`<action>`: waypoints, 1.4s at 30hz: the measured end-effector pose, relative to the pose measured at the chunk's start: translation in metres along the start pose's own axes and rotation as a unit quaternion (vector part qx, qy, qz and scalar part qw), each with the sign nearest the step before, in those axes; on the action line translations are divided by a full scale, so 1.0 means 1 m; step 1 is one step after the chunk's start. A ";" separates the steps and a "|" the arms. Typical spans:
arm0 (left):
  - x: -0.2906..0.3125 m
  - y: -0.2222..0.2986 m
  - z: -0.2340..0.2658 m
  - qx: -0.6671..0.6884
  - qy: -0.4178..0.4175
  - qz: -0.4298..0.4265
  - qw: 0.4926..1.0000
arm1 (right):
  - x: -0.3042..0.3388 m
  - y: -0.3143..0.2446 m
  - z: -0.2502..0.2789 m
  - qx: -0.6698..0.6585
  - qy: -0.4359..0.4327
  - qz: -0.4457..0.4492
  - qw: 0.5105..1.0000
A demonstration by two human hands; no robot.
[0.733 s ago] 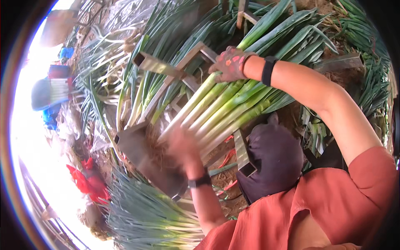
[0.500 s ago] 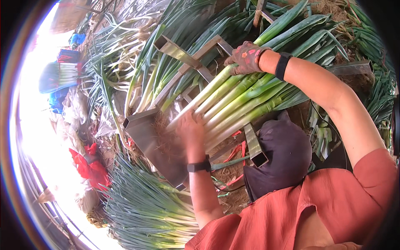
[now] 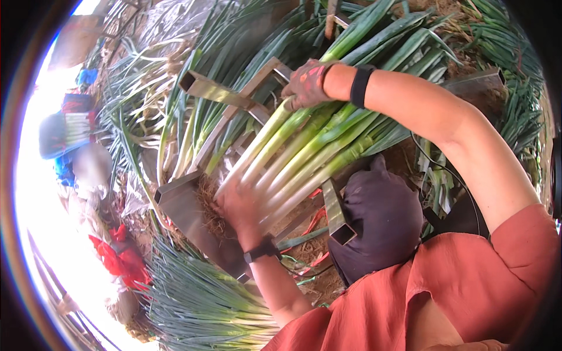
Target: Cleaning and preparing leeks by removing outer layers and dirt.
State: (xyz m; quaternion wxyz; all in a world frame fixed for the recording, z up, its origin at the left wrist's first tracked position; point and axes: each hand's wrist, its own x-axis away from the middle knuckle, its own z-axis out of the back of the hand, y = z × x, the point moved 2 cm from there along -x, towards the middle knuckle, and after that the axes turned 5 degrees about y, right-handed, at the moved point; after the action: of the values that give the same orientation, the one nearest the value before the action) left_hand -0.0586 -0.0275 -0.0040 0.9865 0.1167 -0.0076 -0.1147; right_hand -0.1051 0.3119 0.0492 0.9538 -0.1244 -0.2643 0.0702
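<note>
Brown soil floor (image 3: 322, 289) with scraps of red strip; hard glare down the left edge. Far left: blurred blue-and-white bundle (image 3: 76, 126), too washed out to tell wrapping from contents. Lower, crumpled red plastic (image 3: 123, 263), inside hidden. Just right of that, a dense leek pile (image 3: 205, 298), green tops leftward, pale ends toward lower right. Above, a looser stalk heap (image 3: 152, 99) near clear plastic sheeting (image 3: 175, 20).

Centre: open metal cradle (image 3: 190, 225), flat plate at left end, square-tube arms along both sides. Load inside: one leek bundle (image 3: 316, 140), lying slantwise, brown roots (image 3: 208, 205) at plate end, white shanks mid-cradle, green leaves out past the arms to upper right.

Left hand (image 3: 237, 207): bare, dark band at wrist, laid over shanks close to roots, slightly blurred; can't tell how far fingers curl or whether gripping. Right hand (image 3: 307, 88): patterned glove, fingers curled over upper stalks of same bundle, holding on.

Right of cradle: dark cloth-covered form (image 3: 380, 216), then metal tube (image 3: 477, 85) and more long greens (image 3: 515, 111) at far edge.
</note>
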 end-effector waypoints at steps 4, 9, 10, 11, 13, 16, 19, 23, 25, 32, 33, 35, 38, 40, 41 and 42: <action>-0.008 0.018 0.014 0.036 -0.004 0.040 0.999 | 0.018 -0.003 -0.016 0.077 0.040 -0.020 0.996; -0.018 0.063 -0.014 0.161 0.086 0.015 0.983 | 0.021 -0.008 -0.019 0.082 0.044 -0.035 0.995; -0.018 0.070 -0.026 0.077 0.097 -0.034 0.992 | 0.022 -0.011 -0.019 0.075 0.044 -0.035 0.996; -0.018 0.081 -0.031 0.047 0.044 0.002 0.998 | 0.022 -0.014 -0.014 0.071 0.049 -0.031 0.996; -0.016 0.085 -0.037 0.047 -0.021 0.029 0.998 | 0.022 -0.011 -0.018 0.070 0.051 -0.041 0.995; -0.015 0.087 -0.037 0.036 -0.026 0.022 0.999 | 0.024 -0.012 -0.023 0.078 0.046 -0.042 0.995; -0.016 0.086 -0.039 0.035 0.000 0.017 0.999 | 0.023 -0.011 -0.020 0.076 0.064 -0.038 0.994; -0.013 0.091 -0.039 0.035 -0.034 0.034 0.998 | 0.022 -0.010 -0.022 0.074 0.036 -0.045 0.996; -0.014 0.090 -0.036 0.029 -0.048 0.038 0.998 | 0.024 -0.009 -0.021 0.068 0.042 -0.038 0.996; -0.015 0.111 -0.039 -0.033 -0.064 -0.026 0.997 | 0.008 -0.055 -0.085 0.192 0.251 0.095 0.944; -0.016 0.098 -0.034 -0.005 -0.060 -0.014 0.998 | 0.009 -0.074 -0.081 0.180 0.287 0.127 0.932; -0.017 0.081 -0.033 0.004 -0.037 0.024 0.999 | 0.010 -0.074 -0.069 0.116 0.249 0.137 0.952; -0.015 0.091 -0.034 0.026 -0.028 0.016 0.999 | 0.024 -0.001 -0.050 0.077 0.304 0.026 0.949; -0.012 0.109 -0.039 0.044 -0.025 -0.011 0.999 | 0.054 0.058 -0.046 0.066 0.333 -0.022 0.940; -0.012 0.095 -0.047 -0.011 -0.054 -0.036 0.998 | 0.055 0.075 -0.044 0.068 0.371 -0.042 0.925; -0.011 0.103 -0.033 0.009 -0.061 0.002 0.998 | 0.057 0.097 -0.042 0.083 0.367 -0.066 0.924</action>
State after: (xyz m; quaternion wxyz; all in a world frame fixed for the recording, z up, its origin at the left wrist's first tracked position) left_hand -0.0447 0.0801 -0.0124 0.9833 0.1184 -0.0693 -0.1195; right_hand -0.0414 0.4077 0.0157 0.9934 -0.0443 0.1035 -0.0222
